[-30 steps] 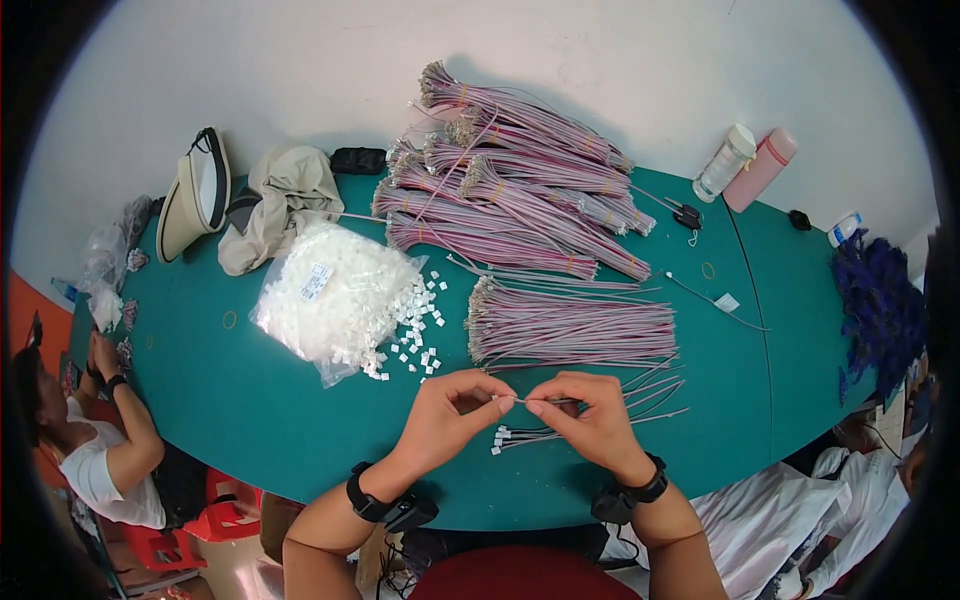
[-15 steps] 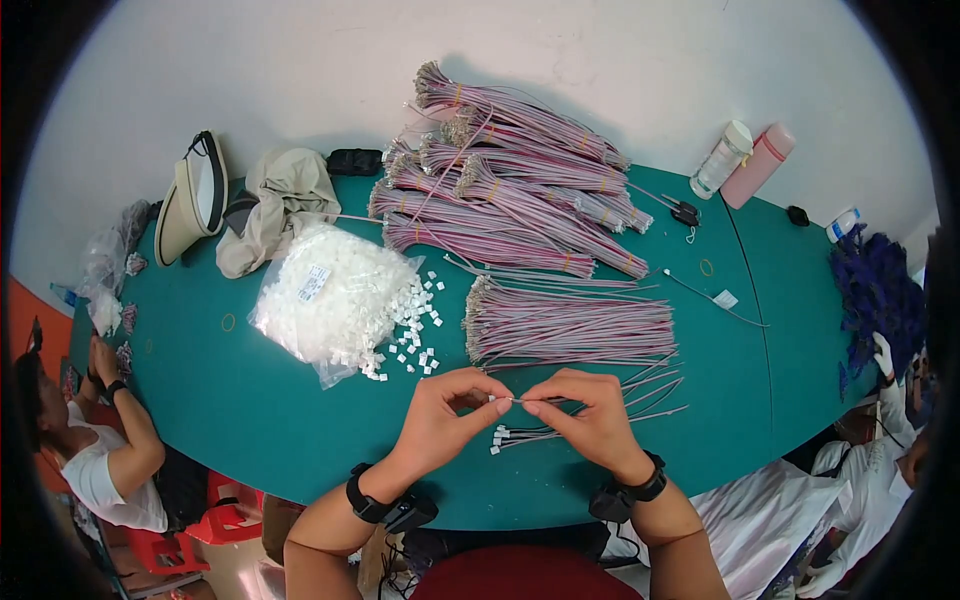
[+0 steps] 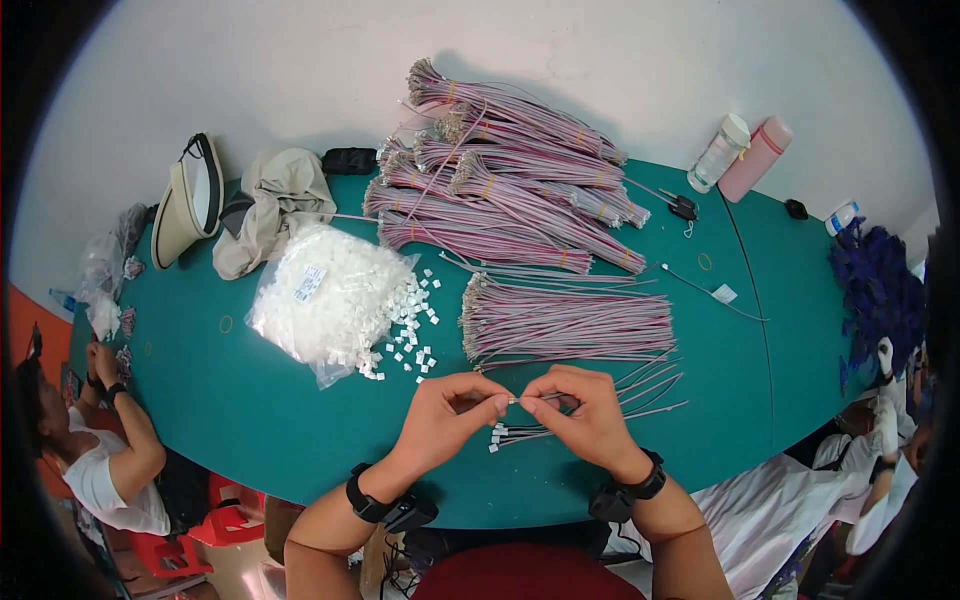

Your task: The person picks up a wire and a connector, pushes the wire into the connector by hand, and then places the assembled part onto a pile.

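Fingertip to fingertip, my two hands meet over the near middle of the table. My left hand (image 3: 445,425) is closed in a pinch on a small white connector, mostly hidden by the thumb and finger. My right hand (image 3: 590,420) pinches a thin cable (image 3: 515,400) close to its end, which meets the connector. Just under the right hand lie several grey cables with white connectors (image 3: 497,434) on their left ends. Beyond the hands is a loose bundle of grey and pink cables (image 3: 570,318). Loose white connectors (image 3: 405,335) are scattered beside an open clear bag (image 3: 325,300) full of them.
Tied cable bundles (image 3: 520,190) are heaped at the back of the green table (image 3: 220,400). A visor hat (image 3: 180,205) and beige cloth (image 3: 285,200) lie back left. A clear bottle (image 3: 718,158) and pink flask (image 3: 755,162) stand back right. People sit at both sides.
My hands keep the same pinch and barely move. The view has shifted slightly. At the right edge, another person's arm and gloved hand have moved up.
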`<state>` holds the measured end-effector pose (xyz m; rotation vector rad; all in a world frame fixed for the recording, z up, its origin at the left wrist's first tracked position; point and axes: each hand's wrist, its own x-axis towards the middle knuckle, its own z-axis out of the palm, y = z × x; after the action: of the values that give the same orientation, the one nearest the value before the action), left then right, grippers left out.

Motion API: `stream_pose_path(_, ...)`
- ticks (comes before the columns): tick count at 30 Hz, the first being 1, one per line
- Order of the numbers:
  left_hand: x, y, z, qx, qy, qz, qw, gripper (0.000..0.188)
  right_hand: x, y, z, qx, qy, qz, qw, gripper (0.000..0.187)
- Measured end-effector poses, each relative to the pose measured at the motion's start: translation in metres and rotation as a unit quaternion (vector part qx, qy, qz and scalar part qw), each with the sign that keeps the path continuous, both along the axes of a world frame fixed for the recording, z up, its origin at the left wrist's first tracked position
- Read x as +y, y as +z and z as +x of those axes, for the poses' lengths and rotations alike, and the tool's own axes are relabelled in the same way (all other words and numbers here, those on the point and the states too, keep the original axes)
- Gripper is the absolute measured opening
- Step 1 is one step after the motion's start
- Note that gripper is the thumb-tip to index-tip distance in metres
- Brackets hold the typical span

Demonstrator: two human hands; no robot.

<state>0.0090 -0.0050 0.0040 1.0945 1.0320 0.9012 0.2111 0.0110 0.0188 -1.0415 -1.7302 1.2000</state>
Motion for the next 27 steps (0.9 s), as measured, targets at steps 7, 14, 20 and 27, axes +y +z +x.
stream_pose_path(7, 0.001, -0.003, -0.002, 0.011, -0.02, -0.023, 0.999, 0.016, -0.001, 0.002, -0.001, -0.028, -0.001, 0.033, 0.999, 0.006)
stream_pose_path(14, 0.005, 0.003, -0.001, -0.05, 0.009, -0.007, 0.999, 0.017, 0.002, -0.001, 0.002, -0.006, -0.019, -0.009, 1.0, 0.007)
stream_pose_path(20, 0.004, 0.005, 0.0, -0.082, 0.023, -0.022, 0.996, 0.018, 0.004, -0.007, 0.006, 0.006, -0.01, -0.016, 1.0, 0.007)
stream_pose_path(27, 0.005, 0.001, -0.001, -0.116, 0.023, -0.044, 0.992, 0.019, 0.003, -0.005, 0.004, 0.019, -0.015, -0.033, 0.999, 0.008)
